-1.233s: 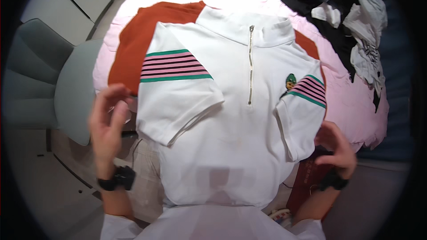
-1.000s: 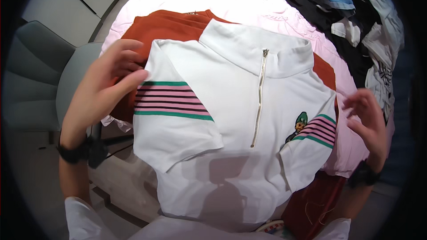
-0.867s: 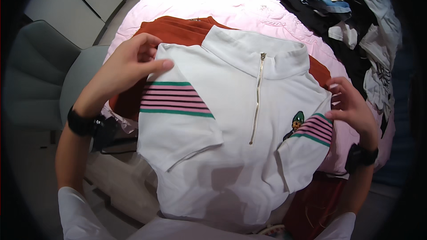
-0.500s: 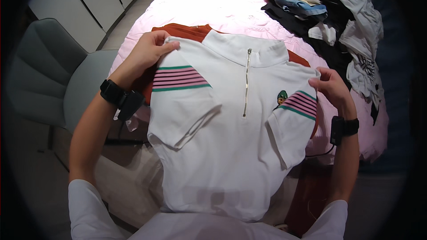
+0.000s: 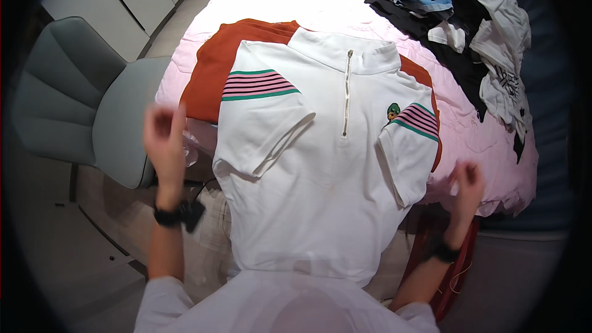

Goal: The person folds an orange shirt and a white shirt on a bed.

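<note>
A white short-sleeved pullover (image 5: 290,203) with a stand-up collar and half zip lies face up, its upper part on the bed and its lower part reaching down to my body. Pink and green stripes cross both sleeves, and a small green and brown patch sits on the chest. Beneath its shoulders spreads a rust-red garment (image 5: 209,74). My left hand (image 5: 164,132), blurred, hovers left of the pullover with loosely curled fingers apart and nothing in them. To the right, my right hand (image 5: 467,185) is also blurred and empty, fingers loosely bent, near the bed's front edge.
A pink quilt (image 5: 246,0) covers the bed. Piled clothes (image 5: 456,31) in black, white and denim blue lie at the far right. A grey chair (image 5: 117,111) stands at the left, before white cabinets (image 5: 111,6). A red object (image 5: 456,271) is low at the right.
Both hands have let go of the pullover's shoulders and moved outward and nearer to me. The pullover now lies slightly farther away, and more of the rust-red garment shows at the left.
</note>
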Demonstrator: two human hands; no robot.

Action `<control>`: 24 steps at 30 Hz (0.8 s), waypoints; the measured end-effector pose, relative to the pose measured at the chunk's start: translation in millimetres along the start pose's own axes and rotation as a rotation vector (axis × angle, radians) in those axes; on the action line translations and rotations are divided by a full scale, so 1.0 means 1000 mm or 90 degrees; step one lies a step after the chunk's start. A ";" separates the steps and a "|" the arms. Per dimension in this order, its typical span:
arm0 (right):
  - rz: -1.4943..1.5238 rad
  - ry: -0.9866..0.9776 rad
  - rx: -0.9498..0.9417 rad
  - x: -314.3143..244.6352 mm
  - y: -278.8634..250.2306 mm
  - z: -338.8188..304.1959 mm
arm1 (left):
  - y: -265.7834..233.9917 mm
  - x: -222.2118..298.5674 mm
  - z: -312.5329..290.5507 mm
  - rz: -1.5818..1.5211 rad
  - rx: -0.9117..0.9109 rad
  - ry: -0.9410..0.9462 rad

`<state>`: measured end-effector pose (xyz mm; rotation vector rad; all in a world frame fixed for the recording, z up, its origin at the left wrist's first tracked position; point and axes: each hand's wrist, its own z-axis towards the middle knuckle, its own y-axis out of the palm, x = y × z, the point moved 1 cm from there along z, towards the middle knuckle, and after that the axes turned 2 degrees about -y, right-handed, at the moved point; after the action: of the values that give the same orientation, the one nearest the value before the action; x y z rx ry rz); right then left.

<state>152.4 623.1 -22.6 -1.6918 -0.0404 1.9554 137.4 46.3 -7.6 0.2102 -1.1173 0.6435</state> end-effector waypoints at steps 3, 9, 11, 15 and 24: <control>0.216 0.252 -0.245 0.036 0.023 -0.091 | -0.031 -0.063 -0.101 -0.031 -0.056 -0.161; 0.445 0.392 -0.272 0.070 0.036 -0.155 | -0.043 -0.106 -0.164 -0.328 -0.334 -0.466; 0.504 0.393 -0.296 0.079 0.030 -0.171 | -0.045 -0.103 -0.170 -0.347 -0.345 -0.447; 0.476 0.392 -0.342 0.096 0.028 -0.201 | -0.061 -0.119 -0.192 -0.333 -0.386 -0.514; 0.439 0.305 -0.283 0.081 -0.003 -0.271 | -0.139 -0.104 -0.250 -0.294 -0.423 -0.550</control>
<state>399.3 572.0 -151.0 -2.7116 0.3531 2.0208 380.0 12.7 -188.3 0.1600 -1.9643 -0.3023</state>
